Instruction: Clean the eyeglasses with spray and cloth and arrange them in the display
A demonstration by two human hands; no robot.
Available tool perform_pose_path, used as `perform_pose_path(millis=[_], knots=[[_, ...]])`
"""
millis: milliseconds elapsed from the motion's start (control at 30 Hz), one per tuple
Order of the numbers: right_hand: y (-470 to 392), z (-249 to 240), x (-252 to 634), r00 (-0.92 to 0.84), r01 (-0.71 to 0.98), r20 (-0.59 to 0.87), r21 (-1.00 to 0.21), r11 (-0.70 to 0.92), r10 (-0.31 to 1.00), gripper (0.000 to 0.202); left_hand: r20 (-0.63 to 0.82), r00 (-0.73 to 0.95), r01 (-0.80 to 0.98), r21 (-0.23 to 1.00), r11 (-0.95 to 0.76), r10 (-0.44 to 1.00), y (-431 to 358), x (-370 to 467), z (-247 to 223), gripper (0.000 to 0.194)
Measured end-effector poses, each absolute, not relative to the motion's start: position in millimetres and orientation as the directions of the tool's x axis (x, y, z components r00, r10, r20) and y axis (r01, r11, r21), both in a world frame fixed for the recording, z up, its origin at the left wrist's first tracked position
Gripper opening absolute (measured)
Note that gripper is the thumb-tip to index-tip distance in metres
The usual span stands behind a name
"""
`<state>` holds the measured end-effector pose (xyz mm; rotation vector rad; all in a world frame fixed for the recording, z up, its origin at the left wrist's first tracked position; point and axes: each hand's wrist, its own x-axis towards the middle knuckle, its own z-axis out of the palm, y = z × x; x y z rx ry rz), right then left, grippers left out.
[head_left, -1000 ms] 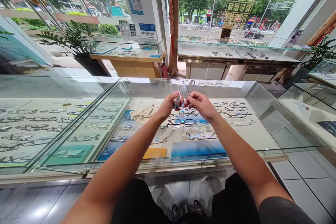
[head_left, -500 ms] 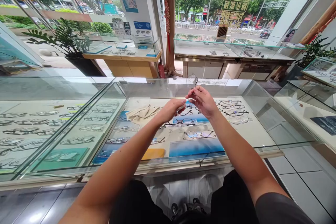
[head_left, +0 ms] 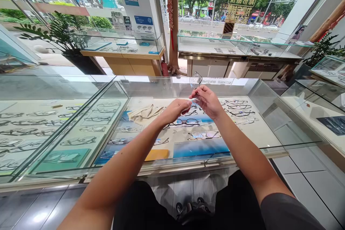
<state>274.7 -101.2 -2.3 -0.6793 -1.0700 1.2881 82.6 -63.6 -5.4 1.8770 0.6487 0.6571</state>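
Note:
A pair of thin dark-rimmed eyeglasses (head_left: 196,80) is held up on end over the glass counter by my right hand (head_left: 208,102), its fingers closed around the middle of the frame. One lens sticks up above the fingers; the other shows below, between my two hands. My left hand (head_left: 175,110) is closed, its thumb tip right beside the lower lens. Whatever its fingers pinch is hidden, and I cannot tell whether they touch the glasses. Beneath, a beige cloth (head_left: 144,114) lies crumpled, left of a pair of dark-framed glasses (head_left: 185,122).
The glass display counter (head_left: 151,90) holds several rows of eyeglasses, blue sheets (head_left: 199,150) and a yellow-orange case (head_left: 156,155). Another glass case (head_left: 307,104) adjoins on the right. Across the room stand more showcases (head_left: 212,48), a wooden trunk (head_left: 173,21) and a potted plant (head_left: 60,36).
The eyeglasses have turned and lifted slightly in my right hand, so the lower lens shows more clearly between my hands. The view has shifted a little.

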Motion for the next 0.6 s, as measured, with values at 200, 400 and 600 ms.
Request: perform_pose_path(millis=[200, 400, 600], knots=[[-100, -2, 278, -0.027, -0.397, 0.206, -0.901, 0.178, 0.978, 0.048, 0.205, 0.592, 0.117, 0.935, -0.334, 0.780, -49, 75, -5, 0.066], [-98, -1, 285, -0.003, -0.424, 0.203, -0.887, 0.183, 0.979, 0.044, 0.346, 0.198, 0.160, 0.912, -0.379, 0.917, -7, 48, -11, 0.053], [-95, -4, 291, 0.011, -0.413, 0.208, -0.890, 0.194, 0.978, 0.039, 0.317, -0.147, 0.487, 0.848, -0.211, 0.937, 45, 5, -29, 0.028]])
